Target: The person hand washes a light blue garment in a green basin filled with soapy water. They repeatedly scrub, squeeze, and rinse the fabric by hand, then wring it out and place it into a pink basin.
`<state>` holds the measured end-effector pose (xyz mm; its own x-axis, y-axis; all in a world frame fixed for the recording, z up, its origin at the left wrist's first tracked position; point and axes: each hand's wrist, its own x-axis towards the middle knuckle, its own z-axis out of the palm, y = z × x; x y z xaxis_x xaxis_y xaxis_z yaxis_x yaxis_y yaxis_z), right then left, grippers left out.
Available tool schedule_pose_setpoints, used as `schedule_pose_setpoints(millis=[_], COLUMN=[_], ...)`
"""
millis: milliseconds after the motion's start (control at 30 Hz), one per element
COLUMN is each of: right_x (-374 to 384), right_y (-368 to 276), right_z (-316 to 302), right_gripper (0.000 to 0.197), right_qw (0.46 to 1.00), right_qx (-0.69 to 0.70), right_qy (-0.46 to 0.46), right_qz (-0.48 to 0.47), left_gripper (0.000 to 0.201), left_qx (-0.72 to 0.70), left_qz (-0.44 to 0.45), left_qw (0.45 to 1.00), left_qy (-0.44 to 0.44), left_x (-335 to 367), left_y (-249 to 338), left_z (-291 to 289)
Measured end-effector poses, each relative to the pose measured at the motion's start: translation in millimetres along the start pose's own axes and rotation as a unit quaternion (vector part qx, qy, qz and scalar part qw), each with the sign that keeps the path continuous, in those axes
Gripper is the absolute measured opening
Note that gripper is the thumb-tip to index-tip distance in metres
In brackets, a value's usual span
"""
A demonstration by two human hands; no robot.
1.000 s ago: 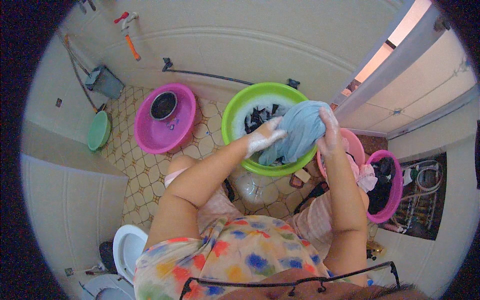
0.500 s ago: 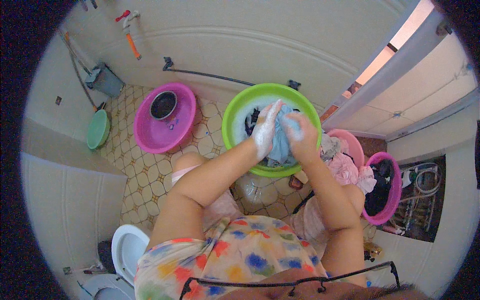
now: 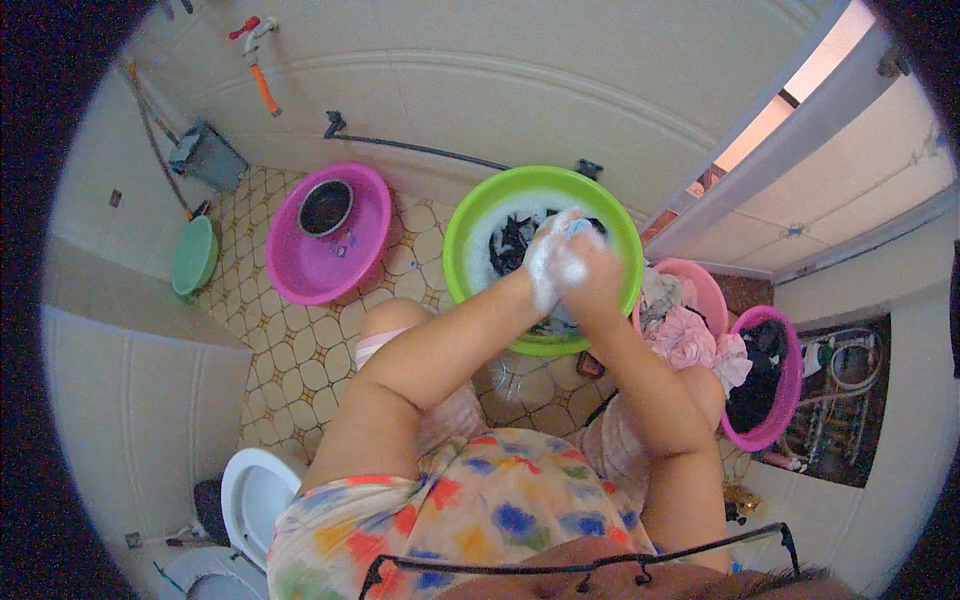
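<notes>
My two hands are pressed together over a lime-green basin [image 3: 470, 195] of suds. Foam coats my left hand [image 3: 545, 258], which is closed on a light blue cloth [image 3: 579, 227]. My right hand [image 3: 592, 270] is closed round the same cloth from the other side, its fingers slightly blurred. Only a small bit of the cloth shows above the fingers; most is hidden by the hands. Dark wet clothing [image 3: 512, 243] lies in the foamy water beside my left hand.
To the left, a magenta basin [image 3: 285, 270] holds a dark round bowl [image 3: 326, 208]. At right are a pink basin [image 3: 708, 290] with pale clothes [image 3: 685, 338] and another magenta basin [image 3: 795, 390] with black clothes. A toilet [image 3: 262, 500] stands lower left; a tap [image 3: 262, 35] is on the wall.
My hands have come closer together, and the blue cloth that hung spread between them is now bunched up mostly inside them. More of the dark clothing in the basin shows.
</notes>
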<state>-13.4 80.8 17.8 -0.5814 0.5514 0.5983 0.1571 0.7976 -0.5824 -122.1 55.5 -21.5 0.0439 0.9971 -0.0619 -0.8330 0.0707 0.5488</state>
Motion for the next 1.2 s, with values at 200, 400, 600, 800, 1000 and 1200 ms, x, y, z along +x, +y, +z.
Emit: schedule_pose_setpoints(millis=[200, 400, 600, 800, 1000, 1200], right_x=[12.6, 9.3, 7.6, 22.2, -3.7, 20.3], right_y=[17.8, 9.6, -0.5, 21.9, -8.3, 6.7], right_z=[-4.6, -11.2, -9.6, -10.0, -9.1, -16.7], right_gripper=[0.013, 0.022, 0.021, 0.016, 0.013, 0.012], right_qw=[0.995, 0.996, 0.998, 0.986, 0.98, 0.99], right_qx=[-0.003, -0.03, 0.003, 0.053, 0.023, 0.053], right_qy=[0.094, 0.062, 0.059, 0.141, 0.003, 0.07], right_qz=[0.008, 0.054, -0.017, 0.065, -0.2, 0.111], left_gripper=[0.025, 0.019, 0.021, 0.021, 0.023, 0.022], left_qx=[-0.033, 0.065, -0.121, -0.014, -0.114, 0.03], left_qz=[0.093, 0.09, 0.047, 0.047, -0.003, 0.074], left_qw=[0.988, 0.971, 0.99, 0.988, 0.969, 0.982], left_qy=[0.121, 0.21, 0.058, 0.144, -0.22, 0.173], left_x=[5.3, -7.8, 0.9, -6.2, 13.9, -9.0], left_y=[-29.6, -18.0, -22.7, -17.9, -6.4, -17.9], left_z=[11.5, 61.2, -4.2, 60.9, -39.2, 52.6])
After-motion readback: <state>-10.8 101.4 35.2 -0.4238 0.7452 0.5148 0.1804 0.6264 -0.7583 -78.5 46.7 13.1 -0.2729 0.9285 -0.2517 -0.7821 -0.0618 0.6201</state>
